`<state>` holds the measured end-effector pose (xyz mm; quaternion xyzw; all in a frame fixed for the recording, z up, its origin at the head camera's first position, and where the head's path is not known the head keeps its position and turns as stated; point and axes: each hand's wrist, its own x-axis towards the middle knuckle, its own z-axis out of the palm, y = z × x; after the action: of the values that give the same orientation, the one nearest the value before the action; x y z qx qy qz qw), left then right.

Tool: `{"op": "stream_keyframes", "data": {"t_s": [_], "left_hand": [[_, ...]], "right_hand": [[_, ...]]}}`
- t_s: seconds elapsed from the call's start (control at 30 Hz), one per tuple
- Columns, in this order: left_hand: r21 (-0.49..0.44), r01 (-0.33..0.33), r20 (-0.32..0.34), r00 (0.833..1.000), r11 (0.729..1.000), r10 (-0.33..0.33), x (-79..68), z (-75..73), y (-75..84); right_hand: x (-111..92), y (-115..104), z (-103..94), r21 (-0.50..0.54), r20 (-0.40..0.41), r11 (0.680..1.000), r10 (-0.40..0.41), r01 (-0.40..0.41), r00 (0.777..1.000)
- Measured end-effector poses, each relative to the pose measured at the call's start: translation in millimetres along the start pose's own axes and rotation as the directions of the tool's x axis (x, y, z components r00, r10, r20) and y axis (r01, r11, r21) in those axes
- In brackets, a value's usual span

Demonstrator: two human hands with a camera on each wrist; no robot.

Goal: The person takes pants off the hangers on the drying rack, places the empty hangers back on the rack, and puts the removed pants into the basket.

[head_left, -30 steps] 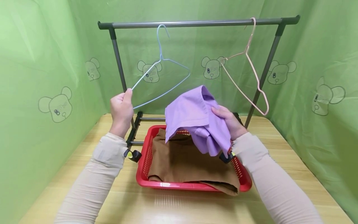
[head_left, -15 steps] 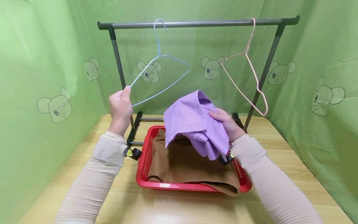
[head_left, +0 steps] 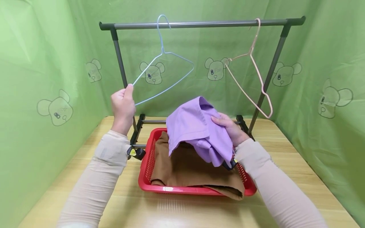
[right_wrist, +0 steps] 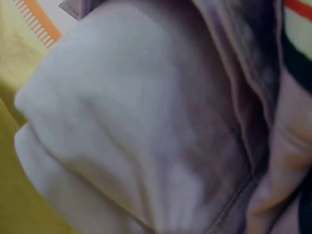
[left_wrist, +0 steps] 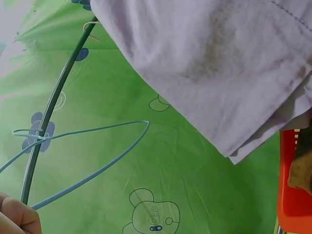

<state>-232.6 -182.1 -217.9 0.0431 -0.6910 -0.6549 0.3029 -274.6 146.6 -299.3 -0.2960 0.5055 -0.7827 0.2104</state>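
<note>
My left hand (head_left: 123,106) pinches the left corner of a light blue wire hanger (head_left: 163,51). The hanger's hook reaches above the rack's top bar; whether it touches the bar I cannot tell. In the left wrist view the hanger (left_wrist: 87,179) crosses in front of the bar. A purple garment (head_left: 186,122) hangs bunched from my right hand (head_left: 229,128), thumb on top and the other fingers mostly hidden by cloth. Its exact kind is unclear. The purple cloth (right_wrist: 112,107) fills most of the right wrist view. Below it, a folded brown garment (head_left: 194,171) lies in a red basket (head_left: 194,190).
A grey garment rack (head_left: 211,24) stands on the wooden table (head_left: 85,177) behind the basket. From its bar, at the right, hangs a pink hanger (head_left: 252,50). Green curtains (head_left: 182,41) with bear-head drawings surround the table on the left, back and right.
The blue hanger has risen with my left hand, its hook going from about bar level to above the bar. My right hand has lowered the purple garment slightly and shifted it left.
</note>
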Motion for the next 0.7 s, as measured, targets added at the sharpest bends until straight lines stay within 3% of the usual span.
{"op": "stream_keyframes", "data": {"t_s": [0.7], "left_hand": [[-0.069, 0.024, -0.005, 1.000, 0.997, -0.024, 1.2, 3.9, 7.8]], "right_hand": [[0.1, 2.4, -3.8, -0.149, -0.039, 0.988, 0.038, -0.043, 0.999]]}}
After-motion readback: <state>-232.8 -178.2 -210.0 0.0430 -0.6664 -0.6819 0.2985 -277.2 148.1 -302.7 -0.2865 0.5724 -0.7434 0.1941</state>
